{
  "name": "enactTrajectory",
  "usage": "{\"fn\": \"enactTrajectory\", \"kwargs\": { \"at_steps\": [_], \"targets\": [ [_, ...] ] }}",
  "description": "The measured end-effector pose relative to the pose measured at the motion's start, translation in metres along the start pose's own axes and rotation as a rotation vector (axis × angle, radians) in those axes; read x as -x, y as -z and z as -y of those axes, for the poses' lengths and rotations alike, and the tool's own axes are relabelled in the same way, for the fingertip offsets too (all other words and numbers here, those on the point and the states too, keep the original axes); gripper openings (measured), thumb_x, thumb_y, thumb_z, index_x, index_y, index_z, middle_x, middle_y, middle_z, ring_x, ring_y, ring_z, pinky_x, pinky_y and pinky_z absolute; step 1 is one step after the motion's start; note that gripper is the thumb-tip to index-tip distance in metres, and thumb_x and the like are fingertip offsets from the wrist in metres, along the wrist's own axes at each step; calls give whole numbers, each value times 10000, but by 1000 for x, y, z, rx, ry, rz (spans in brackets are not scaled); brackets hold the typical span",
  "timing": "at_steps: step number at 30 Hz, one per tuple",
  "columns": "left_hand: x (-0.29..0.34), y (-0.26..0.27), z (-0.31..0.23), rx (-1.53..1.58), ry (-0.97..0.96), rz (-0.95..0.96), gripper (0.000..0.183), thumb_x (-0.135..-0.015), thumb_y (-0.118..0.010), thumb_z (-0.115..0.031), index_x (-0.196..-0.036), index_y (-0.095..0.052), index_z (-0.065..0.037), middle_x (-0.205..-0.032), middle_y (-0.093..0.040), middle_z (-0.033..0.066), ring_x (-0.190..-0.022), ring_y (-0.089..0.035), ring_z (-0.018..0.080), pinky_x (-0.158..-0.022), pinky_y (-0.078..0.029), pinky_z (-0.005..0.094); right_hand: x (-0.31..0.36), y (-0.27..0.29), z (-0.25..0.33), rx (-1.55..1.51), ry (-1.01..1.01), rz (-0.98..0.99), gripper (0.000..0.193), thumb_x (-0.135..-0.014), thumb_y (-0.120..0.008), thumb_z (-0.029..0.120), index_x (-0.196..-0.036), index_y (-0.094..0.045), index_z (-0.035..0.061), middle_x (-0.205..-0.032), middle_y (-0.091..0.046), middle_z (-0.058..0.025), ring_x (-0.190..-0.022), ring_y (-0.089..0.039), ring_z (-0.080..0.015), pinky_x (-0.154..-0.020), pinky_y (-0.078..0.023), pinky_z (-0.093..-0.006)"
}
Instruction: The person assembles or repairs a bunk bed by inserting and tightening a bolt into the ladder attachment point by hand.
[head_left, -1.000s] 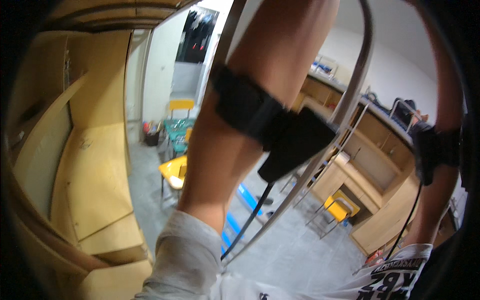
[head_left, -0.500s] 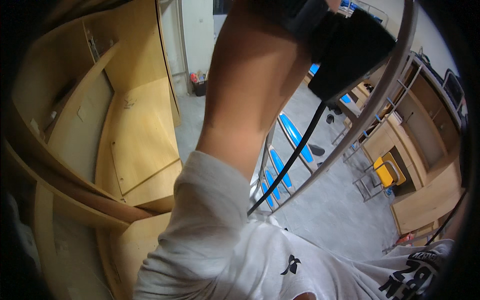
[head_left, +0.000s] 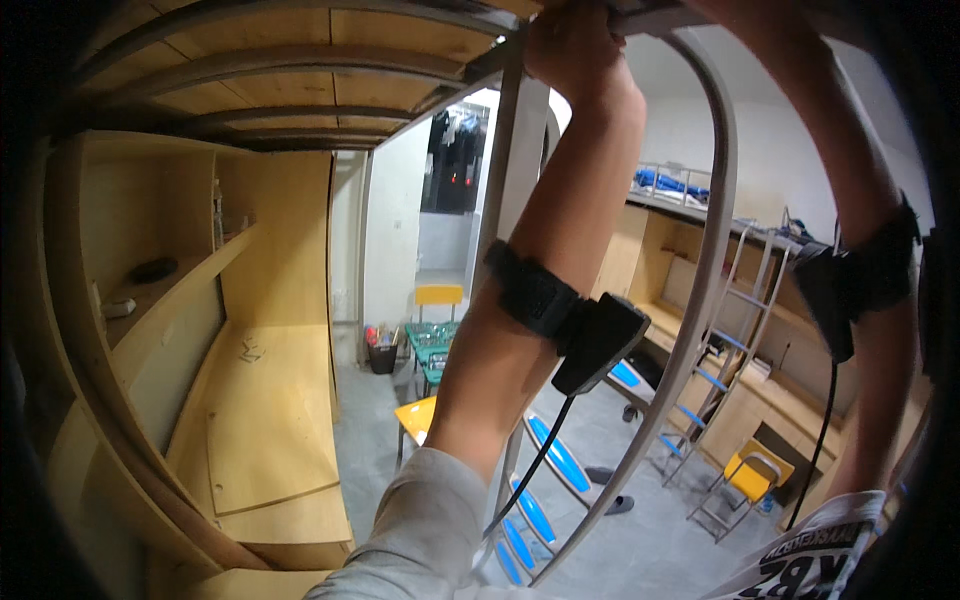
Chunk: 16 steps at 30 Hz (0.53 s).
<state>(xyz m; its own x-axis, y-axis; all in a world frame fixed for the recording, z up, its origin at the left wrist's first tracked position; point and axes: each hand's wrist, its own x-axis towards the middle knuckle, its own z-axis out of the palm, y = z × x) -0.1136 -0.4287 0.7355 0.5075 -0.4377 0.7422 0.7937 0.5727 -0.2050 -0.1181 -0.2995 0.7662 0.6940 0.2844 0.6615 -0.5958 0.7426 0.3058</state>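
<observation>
My left hand [head_left: 578, 48] is raised to the top of the view, its fingers curled round the grey metal bed frame [head_left: 512, 130] at a corner beneath the bunk. A black strap with a black box [head_left: 600, 345] and a cable sits on my left forearm. On the right my other arm [head_left: 800, 90] also reaches up, wearing a similar strapped box [head_left: 825, 300]; its hand is cut off by the top edge. Beside my left arm, a curved metal rail [head_left: 715, 210] runs down to ladder steps with blue treads [head_left: 558, 452].
A wooden desk [head_left: 270, 420] with a shelf [head_left: 190, 275] stands at left under the bunk's slats [head_left: 280, 65]. Behind are a yellow chair [head_left: 438, 295], a black bin [head_left: 382, 357] and a wall. At right are another ladder [head_left: 735, 345], desks and a yellow chair [head_left: 752, 475]. Slippers [head_left: 618, 505] lie on the floor.
The view has tilted upward, bringing the bunk's underside and my left hand on the frame into sight. My right forearm now shows at right, raised.
</observation>
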Motion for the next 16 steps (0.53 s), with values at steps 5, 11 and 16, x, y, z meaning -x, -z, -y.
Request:
{"fn": "enactTrajectory", "kwargs": {
  "at_steps": [5, 11, 16],
  "targets": [
    [0, 4, 11, 228, 75, -70, 100, -724, -662, -65, -776, -614, 5, -636, -540, -20, -537, -434, 50, -462, -321, 243, -6, 0, -15, -182, 174, -193, 231, -701, -633, 214, -585, -615, 16, -589, -540, -157, -604, -551, -329, -627, -465, -443],
    [6, 7, 3, 225, 81, -33, 82, -693, -625, -12, -711, -554, -46, -580, -517, 12, -452, -388, 94, -449, -278, 258, -3, -3, -18, -203, 258, -281, 194, -644, -675, 185, -555, -606, 27, -568, -542, -150, -594, -554, -305, -604, -462, -442],
    [11, 2, 5, 338, 95, -49, 39, -731, -636, -46, -741, -601, -34, -572, -538, 17, -435, -388, 98, -432, -279, 255, 2, 2, -12, -278, 156, -246, 182, -646, -706, 196, -589, -645, 35, -619, -594, -157, -632, -585, -296, -645, -473, -442]
  ]
}}
